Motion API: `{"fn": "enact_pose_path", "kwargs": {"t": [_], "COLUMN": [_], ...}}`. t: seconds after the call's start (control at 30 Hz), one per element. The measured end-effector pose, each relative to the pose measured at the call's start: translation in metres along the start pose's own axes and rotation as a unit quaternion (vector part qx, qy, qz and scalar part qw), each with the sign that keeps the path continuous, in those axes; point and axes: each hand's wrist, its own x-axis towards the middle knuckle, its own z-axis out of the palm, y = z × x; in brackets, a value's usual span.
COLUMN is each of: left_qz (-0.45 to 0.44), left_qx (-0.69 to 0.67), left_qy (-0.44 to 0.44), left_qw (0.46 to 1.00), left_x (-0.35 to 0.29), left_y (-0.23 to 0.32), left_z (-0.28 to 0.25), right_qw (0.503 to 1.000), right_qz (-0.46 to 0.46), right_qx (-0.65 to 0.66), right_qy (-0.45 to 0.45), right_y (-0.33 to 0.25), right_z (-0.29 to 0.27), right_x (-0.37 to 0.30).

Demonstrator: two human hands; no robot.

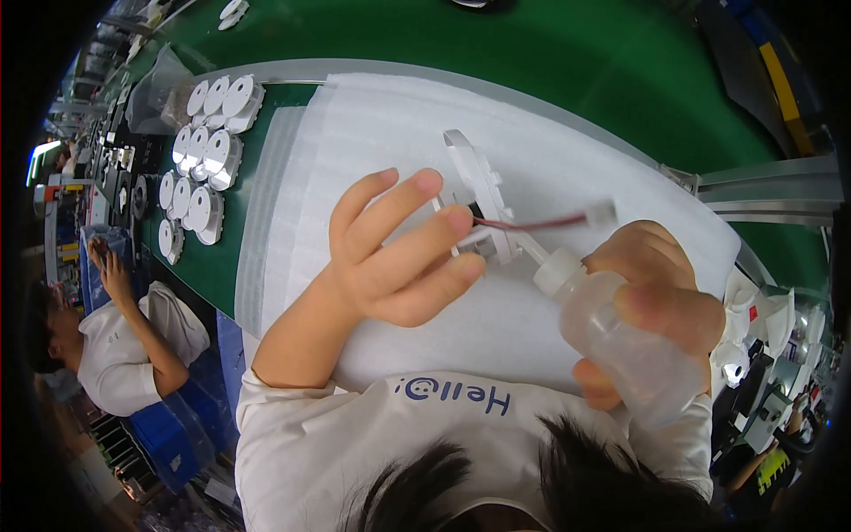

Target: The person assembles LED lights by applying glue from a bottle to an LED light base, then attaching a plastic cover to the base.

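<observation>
In the head view, the left hand's [390, 270] thumb and finger pinch a white, curved plastic part [486, 188] over a white cloth-like sheet [372, 120]; the right hand [665, 279] clasps a translucent plastic squeeze bottle [587, 321], nozzle near it. Oversqueezing could flood the part; the dangling reddish cable [545, 223] could snag.

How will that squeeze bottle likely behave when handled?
The squeeze bottle probably flexes: its translucent body looks like soft plastic. It seems fairly light, since the right hand alone holds it tilted. Its rounded sides suggest it could roll if laid down.
</observation>
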Motion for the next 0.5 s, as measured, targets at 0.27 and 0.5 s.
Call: {"fn": "enact_pose_path", "kwargs": {"t": [0.27, 0.5], "left_qz": [-0.05, -0.101], "left_qx": [-0.017, -0.076], "left_qy": [0.033, 0.049], "left_qw": [0.998, 0.991], "left_x": [-0.004, -0.004], "left_y": [-0.003, -0.005], "left_z": [0.003, 0.006], "right_qw": [0.997, 0.978], "right_qz": [-0.067, -0.158], "right_qx": [-0.032, -0.027], "right_qy": [-0.002, 0.133], "right_y": [0.007, 0.018], "right_z": [0.007, 0.024], "right_x": [-0.005, 0.0]}}
